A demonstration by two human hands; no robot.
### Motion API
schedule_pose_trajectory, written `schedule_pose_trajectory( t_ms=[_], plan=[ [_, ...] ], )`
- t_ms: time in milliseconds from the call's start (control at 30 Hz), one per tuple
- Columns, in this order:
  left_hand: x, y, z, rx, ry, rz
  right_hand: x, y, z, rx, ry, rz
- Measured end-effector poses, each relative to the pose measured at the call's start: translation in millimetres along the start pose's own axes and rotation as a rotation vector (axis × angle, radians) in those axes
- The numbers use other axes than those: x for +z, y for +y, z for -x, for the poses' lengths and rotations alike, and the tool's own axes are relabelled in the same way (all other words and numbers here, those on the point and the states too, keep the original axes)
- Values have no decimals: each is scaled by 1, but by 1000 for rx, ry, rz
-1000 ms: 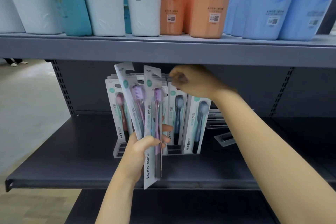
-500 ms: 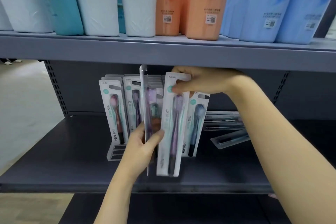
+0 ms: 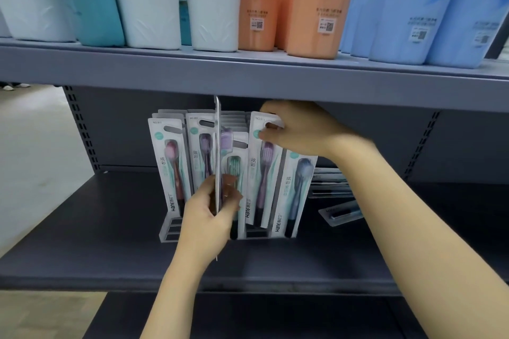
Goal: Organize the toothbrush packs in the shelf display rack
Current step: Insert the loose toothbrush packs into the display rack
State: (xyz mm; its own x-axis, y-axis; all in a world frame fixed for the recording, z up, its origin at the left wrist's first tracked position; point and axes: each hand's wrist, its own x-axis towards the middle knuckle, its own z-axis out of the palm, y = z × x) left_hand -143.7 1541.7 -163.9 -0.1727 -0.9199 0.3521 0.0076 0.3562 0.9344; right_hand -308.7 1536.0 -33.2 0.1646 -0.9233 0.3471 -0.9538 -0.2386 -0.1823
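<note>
Toothbrush packs going into a clear slotted rack on a dark metal shelf.

The left hand (image 3: 208,215) grips one flat carded pack (image 3: 218,151) edge-on and upright; the right hand (image 3: 298,129) pinches the top of a purple-brush pack (image 3: 261,173) printed "Hane", "NO.911". Both packs stand over the clear plastic rack (image 3: 169,231), which holds rows of upright packs. Glossy bottles (image 3: 148,0) marked "300g" line the grey upper shelf (image 3: 248,74).
</note>
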Motion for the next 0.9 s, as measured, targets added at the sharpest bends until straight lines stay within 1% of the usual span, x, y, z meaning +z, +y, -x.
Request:
schedule_pose_trajectory(
  t_ms=[267,467,633,767,900],
  plan=[
    [-5,-4,0,-16,10,-25,8,2,-6,-77,-4,36],
    [-7,-9,-4,8,-46,-19,10,8,-7,-95,0,-9],
    [-5,-9,-3,10,-97,-64,9,9,-11,-105,-59,-13],
    [-4,-7,-3,-11,-144,-18,8,9,-12,-110,-106,-15],
    [-4,-7,-4,-12,-150,-13,9,9,-11,-96,-117,-38]
  ],
)
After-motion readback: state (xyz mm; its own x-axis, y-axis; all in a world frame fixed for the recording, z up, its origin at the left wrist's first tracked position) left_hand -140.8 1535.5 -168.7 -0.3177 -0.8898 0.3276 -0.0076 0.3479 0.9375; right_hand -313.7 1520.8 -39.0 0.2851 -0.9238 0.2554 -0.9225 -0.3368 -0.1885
